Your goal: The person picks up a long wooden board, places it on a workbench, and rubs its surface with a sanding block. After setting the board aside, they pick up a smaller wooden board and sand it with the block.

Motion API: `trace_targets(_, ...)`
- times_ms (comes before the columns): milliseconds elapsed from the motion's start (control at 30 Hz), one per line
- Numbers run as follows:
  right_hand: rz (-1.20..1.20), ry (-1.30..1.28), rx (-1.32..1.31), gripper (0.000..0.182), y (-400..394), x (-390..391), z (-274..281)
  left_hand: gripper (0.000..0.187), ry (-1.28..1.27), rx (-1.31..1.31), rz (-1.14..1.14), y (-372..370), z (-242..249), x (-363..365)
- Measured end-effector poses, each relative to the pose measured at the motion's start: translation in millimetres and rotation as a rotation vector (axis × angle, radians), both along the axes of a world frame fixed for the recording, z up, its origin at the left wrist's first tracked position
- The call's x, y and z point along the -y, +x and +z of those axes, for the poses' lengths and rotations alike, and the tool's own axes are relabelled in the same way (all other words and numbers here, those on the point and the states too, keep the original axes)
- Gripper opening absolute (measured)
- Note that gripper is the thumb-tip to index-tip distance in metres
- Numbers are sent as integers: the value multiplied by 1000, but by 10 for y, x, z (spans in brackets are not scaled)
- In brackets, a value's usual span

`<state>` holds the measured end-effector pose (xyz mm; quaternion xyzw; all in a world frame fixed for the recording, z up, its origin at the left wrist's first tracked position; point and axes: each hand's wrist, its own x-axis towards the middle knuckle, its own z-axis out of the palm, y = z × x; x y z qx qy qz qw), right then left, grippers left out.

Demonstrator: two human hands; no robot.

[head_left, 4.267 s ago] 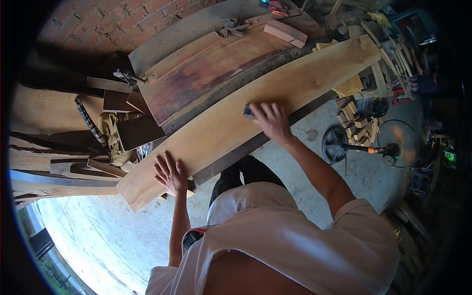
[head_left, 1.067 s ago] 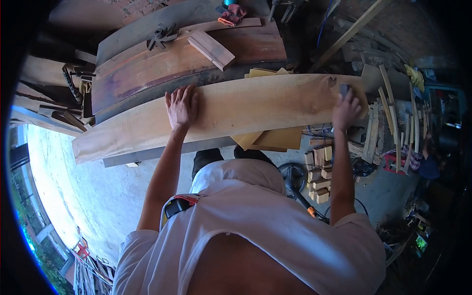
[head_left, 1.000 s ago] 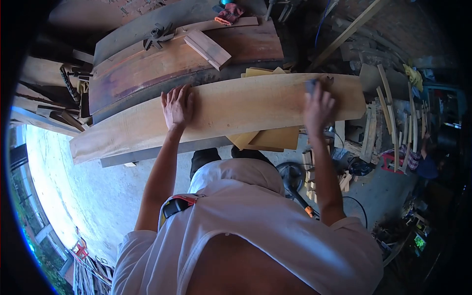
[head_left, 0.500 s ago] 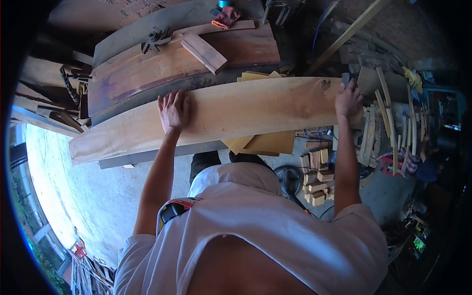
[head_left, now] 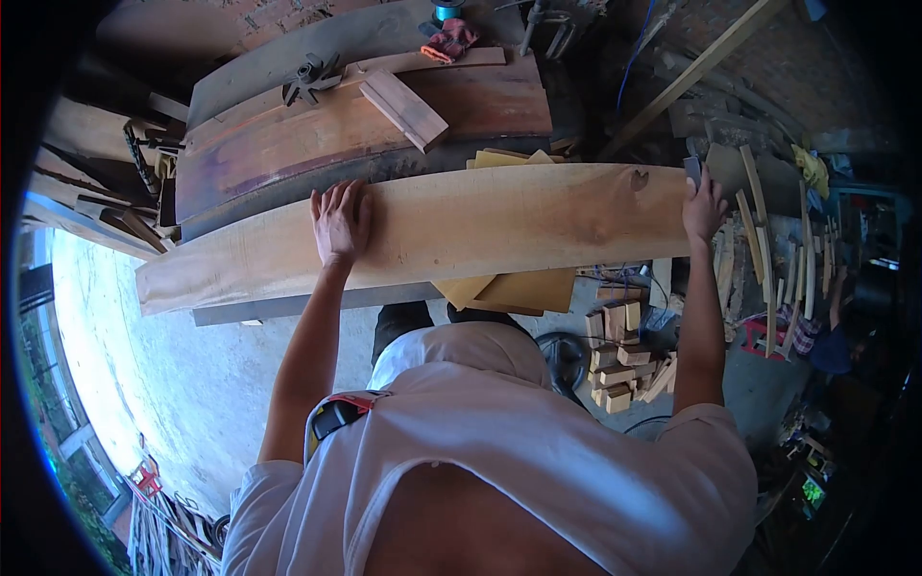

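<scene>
Across mid-view lay a long pale board (head_left: 499, 216), the left hand (head_left: 341, 226) resting upon it, fingers slightly apart. At the board's right end, the right hand (head_left: 705, 208) clamped a small dark block (head_left: 692, 170).

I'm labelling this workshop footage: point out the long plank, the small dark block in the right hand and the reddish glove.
Long plank (head_left: 499, 219): head view, middle of its broad upper face.
Small dark block (head_left: 692, 170): head view, its exposed end.
Reddish glove (head_left: 450, 40): head view, its crumpled middle.
</scene>
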<state>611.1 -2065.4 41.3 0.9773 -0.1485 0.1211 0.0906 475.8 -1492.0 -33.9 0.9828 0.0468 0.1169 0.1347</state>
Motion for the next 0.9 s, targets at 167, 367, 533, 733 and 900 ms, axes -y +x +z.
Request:
trace_targets(167,301,30,76,50,-293,-1179,-151,33,7,2,12,1,-8,8)
trace_targets(367,508,55,45,52,-370,-1251,-30,34,12,-15,5,24,-31,-13)
trace_targets(533,-32,-85,72,45,78,-1,-134,34,-3,-22,18,1,-13,-2)
trace_targets(733,547,179,138,47,-727,-1445,-259,35,13,-15,25,-9,-64,-17)
trace_targets(900,872,158,-72,59,-1144,-1282,-24,33,-27,36,26,-6,-68,-4)
